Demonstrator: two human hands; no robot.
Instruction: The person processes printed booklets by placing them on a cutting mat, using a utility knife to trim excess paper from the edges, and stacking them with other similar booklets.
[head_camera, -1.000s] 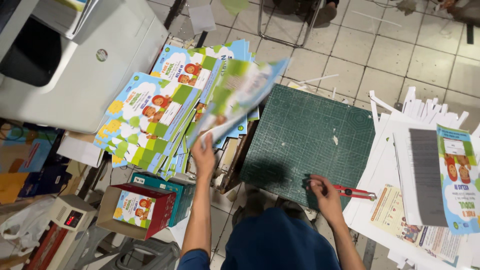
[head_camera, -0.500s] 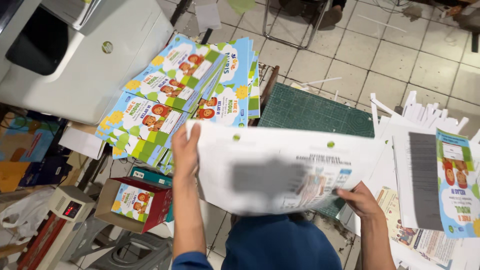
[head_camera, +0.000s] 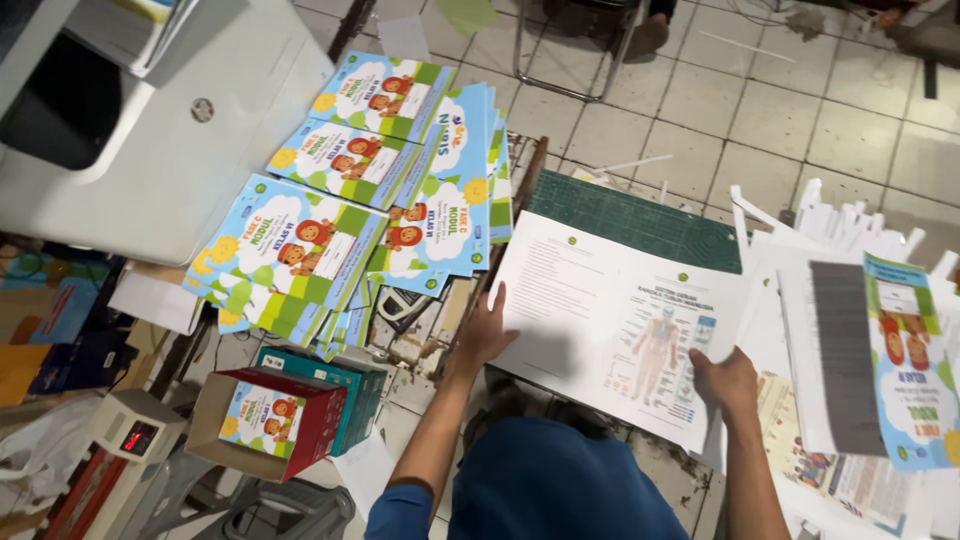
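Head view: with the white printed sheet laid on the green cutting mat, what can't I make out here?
- Green cutting mat: its near part is hidden by the white printed sheet.
- Sheet's near edge: covered by the person's blue clothing.
- Right hand: its fingertips are hidden where it grips the sheet's edge.
- Left hand: the palm side is out of sight.
- Booklet at right: cut off by the frame edge.

Both hands low and forward, left hand (head_camera: 487, 332) flat, fingers spread; right hand (head_camera: 726, 382) curled, pinching.
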